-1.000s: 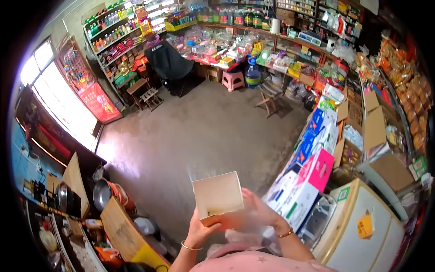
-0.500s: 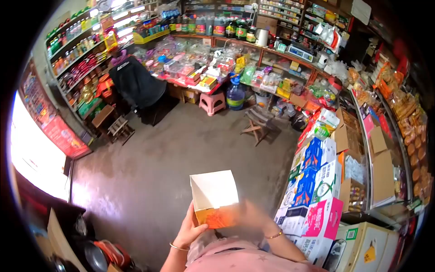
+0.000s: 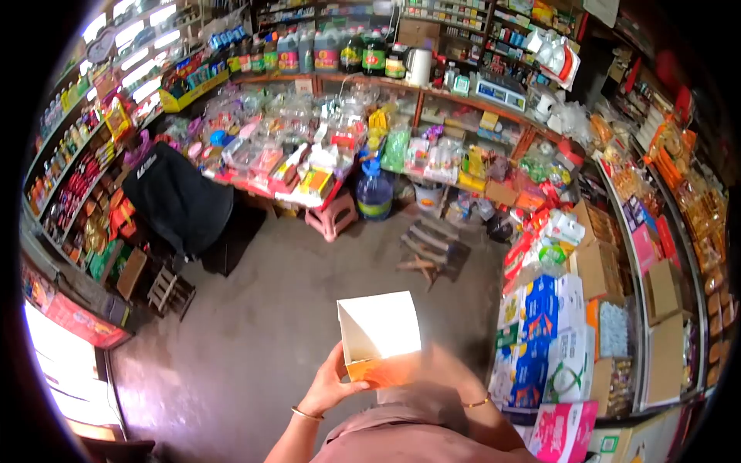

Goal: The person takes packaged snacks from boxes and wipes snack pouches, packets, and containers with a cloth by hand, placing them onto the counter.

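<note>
An open paperboard box [image 3: 382, 332], white inside with an orange printed outer side, is held before my body. My left hand [image 3: 330, 386] grips its left side, the thumb lying along the lower front edge. A bangle circles that wrist. Beside the box's right side is my right hand [image 3: 449, 374], smeared by motion, so its fingers cannot be made out. I cannot tell whether it touches the box. No contents show in the visible part of the box.
Stacked cartons [image 3: 540, 347] line the right side. Ahead on the concrete floor stand a folding stool [image 3: 428, 245], a pink stool [image 3: 333, 216] and a large water bottle [image 3: 375, 191]. A goods-covered table [image 3: 262, 189] and black-draped chair [image 3: 177, 197] are farther left.
The view has shifted, bringing the counter and stools lower in the frame. The box stays in my left hand, slightly farther right in view. My right hand remains blurred beside it.
</note>
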{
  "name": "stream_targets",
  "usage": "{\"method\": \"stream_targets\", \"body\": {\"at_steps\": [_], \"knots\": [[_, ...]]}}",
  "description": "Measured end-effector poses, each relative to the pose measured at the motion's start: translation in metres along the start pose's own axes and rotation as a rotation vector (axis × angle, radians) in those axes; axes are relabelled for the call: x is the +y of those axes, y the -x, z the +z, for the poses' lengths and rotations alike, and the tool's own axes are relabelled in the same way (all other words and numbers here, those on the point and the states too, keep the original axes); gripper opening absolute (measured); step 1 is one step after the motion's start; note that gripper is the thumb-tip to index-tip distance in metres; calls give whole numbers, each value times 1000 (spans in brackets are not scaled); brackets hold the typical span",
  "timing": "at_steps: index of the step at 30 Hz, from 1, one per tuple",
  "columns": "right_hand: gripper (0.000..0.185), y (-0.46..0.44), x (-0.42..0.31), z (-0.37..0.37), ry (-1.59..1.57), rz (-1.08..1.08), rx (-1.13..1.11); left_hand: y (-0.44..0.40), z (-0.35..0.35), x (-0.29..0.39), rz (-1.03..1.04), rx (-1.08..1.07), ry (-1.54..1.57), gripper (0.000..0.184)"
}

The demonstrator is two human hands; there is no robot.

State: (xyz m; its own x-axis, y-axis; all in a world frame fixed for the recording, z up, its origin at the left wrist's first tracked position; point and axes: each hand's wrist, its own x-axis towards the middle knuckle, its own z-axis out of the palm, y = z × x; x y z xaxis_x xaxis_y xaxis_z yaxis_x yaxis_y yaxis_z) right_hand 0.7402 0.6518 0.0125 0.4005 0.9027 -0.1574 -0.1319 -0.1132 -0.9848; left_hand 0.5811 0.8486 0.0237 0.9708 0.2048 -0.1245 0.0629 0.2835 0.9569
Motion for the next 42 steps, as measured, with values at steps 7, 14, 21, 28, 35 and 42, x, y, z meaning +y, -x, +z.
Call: {"method": "stream_targets", "body": {"at_steps": [7, 14, 21, 28, 35, 42], "knots": [[74, -156, -47, -135, -1, -125, 10, -204, -36, 65, 60, -39, -71, 87], [70, -277, -99, -214, 153, -35, 73, -356, -94, 80, -39, -31, -60, 84], [73, -428, -115, -316, 179, -84, 168, -547, -157, 112, -85, -127, -49, 86], [77, -557, -168, -418, -73, 97, 192, -724, -198, 158, -75, -209, -134, 90], [93, -658, -146, -530, 344, 88, 139, -839, -217, 140, -15, -134, -327, 88], [71, -745, -75, -677, 417, -22, 48, -998, -203, 63, -1, -55, -551, 80]]}}
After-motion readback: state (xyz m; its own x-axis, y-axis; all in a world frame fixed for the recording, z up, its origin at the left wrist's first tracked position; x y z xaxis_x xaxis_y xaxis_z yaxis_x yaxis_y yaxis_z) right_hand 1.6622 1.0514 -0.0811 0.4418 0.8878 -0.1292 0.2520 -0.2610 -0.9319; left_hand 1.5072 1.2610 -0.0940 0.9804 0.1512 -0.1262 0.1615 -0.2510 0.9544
